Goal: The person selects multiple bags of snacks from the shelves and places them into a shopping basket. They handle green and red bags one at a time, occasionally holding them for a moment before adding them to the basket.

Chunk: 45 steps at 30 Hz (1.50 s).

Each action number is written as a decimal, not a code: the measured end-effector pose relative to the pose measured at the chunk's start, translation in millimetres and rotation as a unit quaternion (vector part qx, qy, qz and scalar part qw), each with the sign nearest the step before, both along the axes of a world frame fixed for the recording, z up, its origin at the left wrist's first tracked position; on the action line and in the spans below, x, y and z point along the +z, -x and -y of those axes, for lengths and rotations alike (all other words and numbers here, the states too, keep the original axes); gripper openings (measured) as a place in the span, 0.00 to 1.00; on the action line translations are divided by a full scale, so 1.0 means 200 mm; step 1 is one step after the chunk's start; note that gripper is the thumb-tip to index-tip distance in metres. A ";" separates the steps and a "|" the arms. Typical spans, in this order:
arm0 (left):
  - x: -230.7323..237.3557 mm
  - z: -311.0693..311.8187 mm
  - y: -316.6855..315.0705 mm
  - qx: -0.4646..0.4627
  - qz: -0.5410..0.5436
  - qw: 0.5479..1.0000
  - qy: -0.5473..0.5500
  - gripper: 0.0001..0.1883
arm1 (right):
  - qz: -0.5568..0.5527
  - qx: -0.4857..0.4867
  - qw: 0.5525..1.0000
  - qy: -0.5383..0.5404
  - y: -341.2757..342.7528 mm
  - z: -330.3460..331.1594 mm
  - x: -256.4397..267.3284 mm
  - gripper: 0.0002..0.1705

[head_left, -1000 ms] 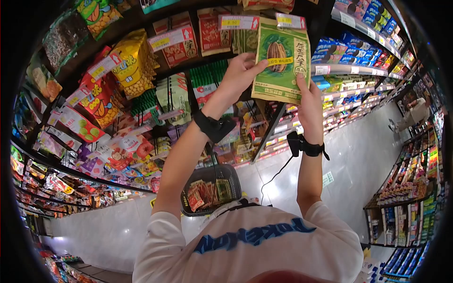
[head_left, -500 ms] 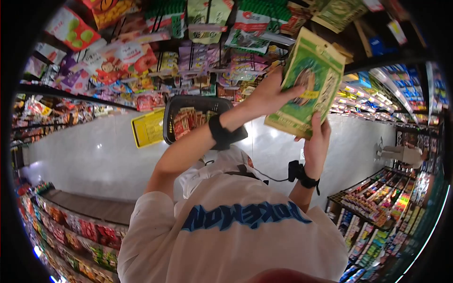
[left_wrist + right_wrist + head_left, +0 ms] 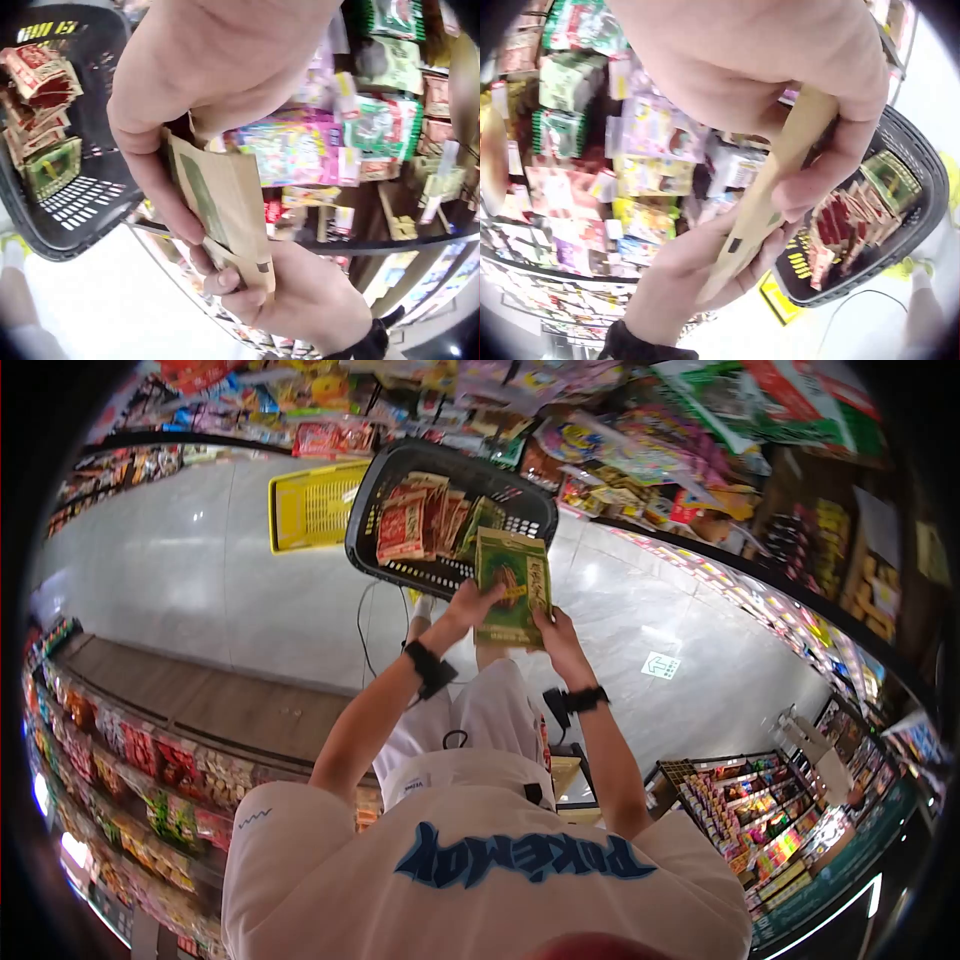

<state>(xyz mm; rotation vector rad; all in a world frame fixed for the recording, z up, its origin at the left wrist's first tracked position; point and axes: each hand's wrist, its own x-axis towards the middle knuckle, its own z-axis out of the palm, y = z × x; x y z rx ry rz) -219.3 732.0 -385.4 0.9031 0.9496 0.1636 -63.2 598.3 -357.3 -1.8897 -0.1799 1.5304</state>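
Pinching the green bag [image 3: 513,588] from both sides: left hand [image 3: 470,608] on its left edge, right hand [image 3: 562,640] on its lower right edge, thumbs on the printed face, fingers behind. Bag sits between the hands, top end overlapping the near rim of the black basket [image 3: 470,470] in head view; can't tell if they touch. Basket is just beyond the left hand, holding red packets [image 3: 402,525] and a green packet [image 3: 484,518]. Yellow basket [image 3: 310,510] farther out, left of that hand.

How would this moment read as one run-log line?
left hand: grips green bag | right hand: grips same bag | black basket: holds red packets
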 end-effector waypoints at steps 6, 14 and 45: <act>-1.11 -0.06 0.03 0.002 -0.199 0.980 0.016 0.25 | -0.091 -0.007 0.994 0.055 0.03 -0.22 -0.87 0.23; -1.83 -0.21 -0.08 -0.078 -0.272 0.951 -0.123 0.15 | -0.090 -0.144 0.981 0.095 0.03 -0.32 -1.77 0.25; -1.30 0.08 -0.03 -0.243 -0.209 0.905 -0.279 0.12 | 0.360 0.509 0.771 -0.127 0.08 -0.05 -1.10 0.07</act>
